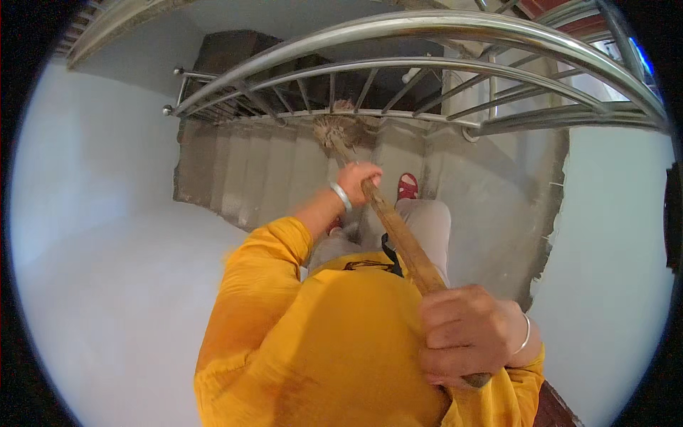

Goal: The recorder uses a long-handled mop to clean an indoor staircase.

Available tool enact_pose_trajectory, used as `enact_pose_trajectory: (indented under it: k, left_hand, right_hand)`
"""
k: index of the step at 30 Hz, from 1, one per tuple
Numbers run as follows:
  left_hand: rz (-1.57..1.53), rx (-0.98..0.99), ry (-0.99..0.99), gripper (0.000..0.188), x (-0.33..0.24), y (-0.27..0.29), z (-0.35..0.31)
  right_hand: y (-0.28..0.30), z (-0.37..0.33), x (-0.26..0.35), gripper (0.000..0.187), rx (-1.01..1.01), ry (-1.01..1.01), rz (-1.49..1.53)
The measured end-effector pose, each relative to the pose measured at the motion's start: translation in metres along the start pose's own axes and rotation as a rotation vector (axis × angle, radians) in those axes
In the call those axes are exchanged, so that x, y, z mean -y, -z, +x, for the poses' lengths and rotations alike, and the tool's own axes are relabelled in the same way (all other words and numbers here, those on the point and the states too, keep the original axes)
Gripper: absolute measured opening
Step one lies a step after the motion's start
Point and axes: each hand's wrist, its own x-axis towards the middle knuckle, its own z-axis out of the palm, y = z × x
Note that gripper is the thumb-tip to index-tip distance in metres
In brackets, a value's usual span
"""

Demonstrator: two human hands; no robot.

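Observation:
A mop with a long wooden handle slants across the front of my body. My right hand is wrapped round its upper end, close to my chest, and the handle's tip shows just below the fingers. Farther down the shaft, my left hand grips it with the arm stretched out. The frayed, brownish mop head rests on the concrete stairs, by the foot of the metal railing. Part of the head is hard to make out against the dark step.
A curved steel railing with bars runs along the far side of the stairs. Pale walls stand at left and right. My foot in a red sandal is on a step. A grey landing spreads to the right.

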Motion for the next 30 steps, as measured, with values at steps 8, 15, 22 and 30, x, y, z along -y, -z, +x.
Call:
enact_pose_trajectory:
  k: [8, 15, 22, 30]
  left_hand:
    - [-0.127, 0.340, -0.209, 0.027, -0.036, -0.028, -0.016]
    - [-0.009, 0.047, -0.073, 0.018, 0.006, -0.017, -0.004]
    - [-0.162, -0.166, -0.203, 0.011, -0.025, -0.039, -0.014]
    - [0.006, -0.099, -0.070, 0.008, 0.018, -0.047, 0.010]
  right_hand:
    - [-0.042, -0.022, 0.036, 0.016, -0.621, 0.139, -0.022]
    - [-0.013, -0.008, 0.003, 0.014, -0.025, -0.028, -0.046]
    - [-0.013, -0.012, 0.024, 0.015, 0.029, -0.098, -0.043]
    - [-0.019, -0.033, -0.001, 0.008, -0.261, -0.333, -0.135]
